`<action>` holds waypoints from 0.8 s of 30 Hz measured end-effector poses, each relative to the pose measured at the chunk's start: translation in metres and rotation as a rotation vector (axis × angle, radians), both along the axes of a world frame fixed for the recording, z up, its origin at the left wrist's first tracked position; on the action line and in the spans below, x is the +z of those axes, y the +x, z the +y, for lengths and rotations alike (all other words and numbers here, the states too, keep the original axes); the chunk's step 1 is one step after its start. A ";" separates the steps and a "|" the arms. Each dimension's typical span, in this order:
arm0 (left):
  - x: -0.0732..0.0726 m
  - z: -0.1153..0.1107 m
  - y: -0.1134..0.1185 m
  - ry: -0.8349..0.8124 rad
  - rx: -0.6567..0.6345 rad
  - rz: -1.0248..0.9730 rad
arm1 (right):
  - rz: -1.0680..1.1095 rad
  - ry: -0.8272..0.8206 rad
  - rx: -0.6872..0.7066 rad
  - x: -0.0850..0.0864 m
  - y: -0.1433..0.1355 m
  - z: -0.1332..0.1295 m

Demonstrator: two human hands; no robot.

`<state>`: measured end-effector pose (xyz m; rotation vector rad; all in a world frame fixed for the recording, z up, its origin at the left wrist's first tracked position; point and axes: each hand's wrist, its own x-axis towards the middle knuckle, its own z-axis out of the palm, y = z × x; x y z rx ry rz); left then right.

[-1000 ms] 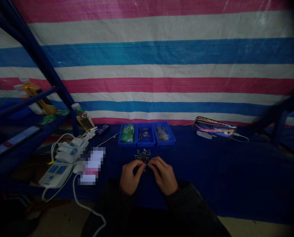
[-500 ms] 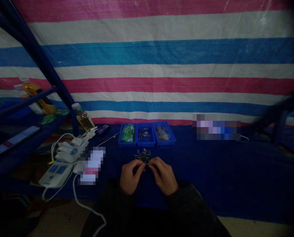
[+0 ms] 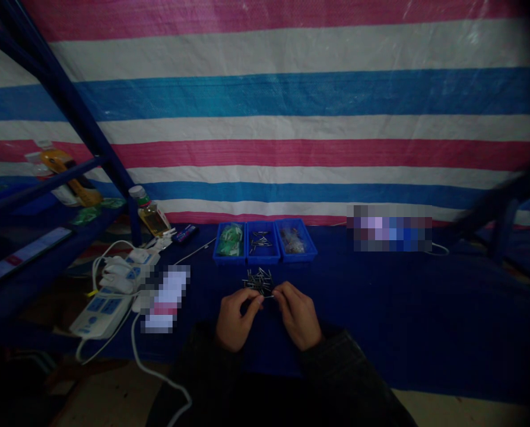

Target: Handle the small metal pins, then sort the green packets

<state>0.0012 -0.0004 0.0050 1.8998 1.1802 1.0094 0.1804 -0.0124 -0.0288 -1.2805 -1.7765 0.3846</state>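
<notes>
Fingers (image 3: 250, 292) of the left hand (image 3: 233, 323) are pinched, thumb to forefinger, on one end of a thin metal pin (image 3: 269, 296). The pin bridges the gap between the hands, its long axis running crosswise and nearly level, from the left fingertips toward the right ones; which end is its tip is too small to tell. The right hand (image 3: 301, 323) has thumb and forefinger brought close together at the pin's other end, but whether they grip it or only touch it I cannot tell.

Just beyond the fingertips is a pile (image 3: 258, 280) of pins on the blue desk (image 3: 380, 308), shafts pointing every which way. Past the pile, three trays stand side by side: the left tray (image 3: 229, 259) holds green packets (image 3: 231, 239), the middle tray (image 3: 263, 259), straight ahead of the fingers, holds loose pins (image 3: 260, 242), and the right tray (image 3: 298, 257) holds clear bits (image 3: 292, 240).

To the left of the left fingers lies a blurred pale thing (image 3: 167, 299); farther out is a power strip (image 3: 102, 314) with plugs (image 3: 117, 276). Ahead of these stands a bottle (image 3: 151, 216). Well to the right of the right fingers, near the back, is another blurred thing (image 3: 392, 231); farthest off hangs a striped sheet (image 3: 265, 130)
</notes>
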 end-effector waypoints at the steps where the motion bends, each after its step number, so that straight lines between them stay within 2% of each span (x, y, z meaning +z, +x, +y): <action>1: 0.000 0.000 0.000 0.000 -0.005 -0.002 | -0.004 -0.006 -0.005 0.000 0.000 0.000; 11: 0.000 -0.001 0.000 -0.009 -0.049 -0.003 | -0.006 -0.037 -0.006 0.001 0.001 -0.001; 18: 0.000 -0.001 0.001 -0.025 -0.110 0.023 | 0.099 0.012 0.156 0.004 -0.001 -0.002; 24: -0.002 0.000 0.001 -0.010 -0.101 0.028 | 0.208 0.063 0.194 0.004 -0.002 -0.002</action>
